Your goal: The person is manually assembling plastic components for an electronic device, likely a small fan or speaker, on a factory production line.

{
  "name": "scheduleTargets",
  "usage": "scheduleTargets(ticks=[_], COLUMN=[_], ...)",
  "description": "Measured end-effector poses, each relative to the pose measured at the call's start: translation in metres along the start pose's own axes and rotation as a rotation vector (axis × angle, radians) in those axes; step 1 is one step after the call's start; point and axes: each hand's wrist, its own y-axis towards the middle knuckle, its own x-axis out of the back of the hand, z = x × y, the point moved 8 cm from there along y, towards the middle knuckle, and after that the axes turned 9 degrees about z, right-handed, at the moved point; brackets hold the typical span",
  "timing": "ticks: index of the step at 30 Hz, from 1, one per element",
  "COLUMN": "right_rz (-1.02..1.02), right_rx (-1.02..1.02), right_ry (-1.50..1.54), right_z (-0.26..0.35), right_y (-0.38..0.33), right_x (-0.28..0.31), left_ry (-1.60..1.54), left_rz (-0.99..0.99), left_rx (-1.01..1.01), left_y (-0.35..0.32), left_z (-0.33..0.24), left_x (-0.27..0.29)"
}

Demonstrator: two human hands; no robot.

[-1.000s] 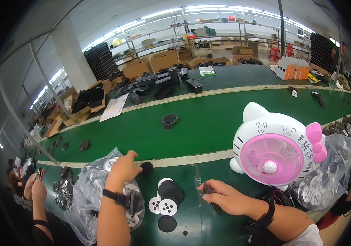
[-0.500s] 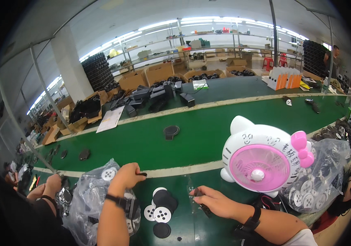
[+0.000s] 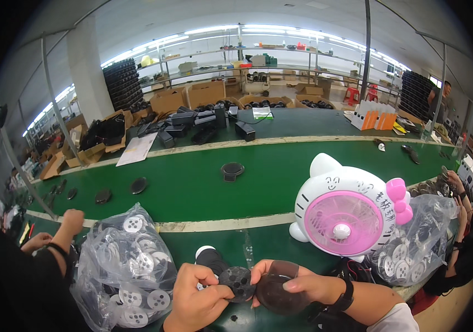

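My left hand (image 3: 195, 299) pinches a thin dark disc with several holes (image 3: 237, 284) between thumb and fingers, low in the middle of the view. Gripped in my right hand (image 3: 316, 285) is a dark, glossy round part with a rectangular tab (image 3: 282, 294). The disc's right edge meets the fingertips of my right hand, close beside the round part. Behind my left hand lies a pile of black discs (image 3: 210, 258), with a white disc (image 3: 205, 252) at its far end; my hand hides some of it.
A clear bag of white holed discs (image 3: 131, 265) stands at left, another bag (image 3: 413, 254) at right. A white and pink fan (image 3: 347, 213) stands right of centre. Dark round parts lie on the green belt (image 3: 192, 193). Co-workers' hands (image 3: 72, 221) show at both sides.
My left hand has come down from beside the left bag to the middle and now holds the holed disc. My right hand has turned its part face-up. Another round part lies on the belt's left.
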Motion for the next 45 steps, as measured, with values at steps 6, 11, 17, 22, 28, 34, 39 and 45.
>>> scheduleTargets(ticks=[6, 11, 17, 22, 28, 34, 39, 45], right_rz=[-0.047, -0.092, -0.052, -0.118, -0.219, -0.169, -0.503, -0.775], right_rx=[-0.009, -0.013, -0.069, 0.082, 0.014, -0.04, -0.114, -0.117], right_ry=[0.056, 0.058, 0.198, 0.374, 0.328, 0.262, 0.206, 0.091], right_z=[-0.002, -0.009, -0.022, -0.017, -0.012, -0.011, -0.038, -0.045], right_y=[0.004, 0.004, 0.009, 0.008, 0.006, 0.004, -0.005, -0.017], right_x=[0.004, 0.007, 0.009, 0.017, 0.026, 0.022, 0.049, 0.081], left_ry=[-1.128, -1.438, -1.852, -1.577, -1.545, -1.468, -1.309, -1.622], left_rz=[-0.09, 0.191, -0.002, -0.385, -0.312, -0.256, 0.043, 0.175], left_rx=[0.289, 0.278, 0.386, 0.364, 0.463, 0.402, 0.223, 0.385], left_y=[-0.019, -0.021, -0.022, -0.034, -0.035, -0.029, -0.025, -0.027], left_z=[0.048, 0.037, 0.027, 0.048, 0.047, 0.038, 0.018, 0.008], left_x=[-0.042, -0.077, -0.078, -0.036, -0.041, -0.047, -0.057, -0.076])
